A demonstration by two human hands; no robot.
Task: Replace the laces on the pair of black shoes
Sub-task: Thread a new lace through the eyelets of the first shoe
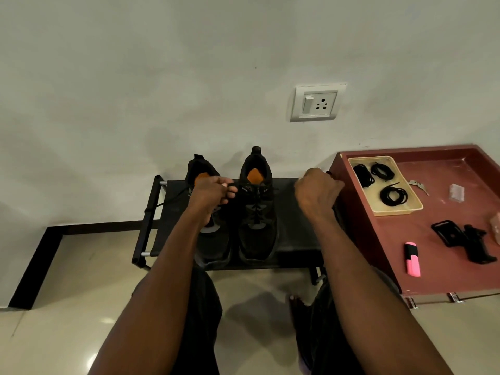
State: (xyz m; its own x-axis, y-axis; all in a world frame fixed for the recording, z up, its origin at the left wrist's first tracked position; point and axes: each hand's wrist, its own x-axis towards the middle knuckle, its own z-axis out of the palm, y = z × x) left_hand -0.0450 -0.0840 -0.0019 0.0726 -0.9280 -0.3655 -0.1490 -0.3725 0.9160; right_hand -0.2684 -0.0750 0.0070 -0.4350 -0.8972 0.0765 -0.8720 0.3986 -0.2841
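Two black shoes with orange insoles stand side by side on a low black rack (295,239), toes toward me. My left hand (213,192) is over the left shoe (213,247) near its tongue, and its fingertips pinch a black lace (173,197) that trails left over the rack's edge. The right shoe (257,212) is laced and untouched. My right hand (316,192) hovers right of that shoe with its fingers curled and its back toward me. What it holds is hidden. Three coiled black laces lie in a cream tray (405,209) on the right.
A maroon table (446,280) to the right carries the tray, keys (419,185), a black phone holder (465,242) and a pink highlighter (412,259). A white wall with a socket plate (316,102) stands behind the rack. My knees and a foot are over the tiled floor.
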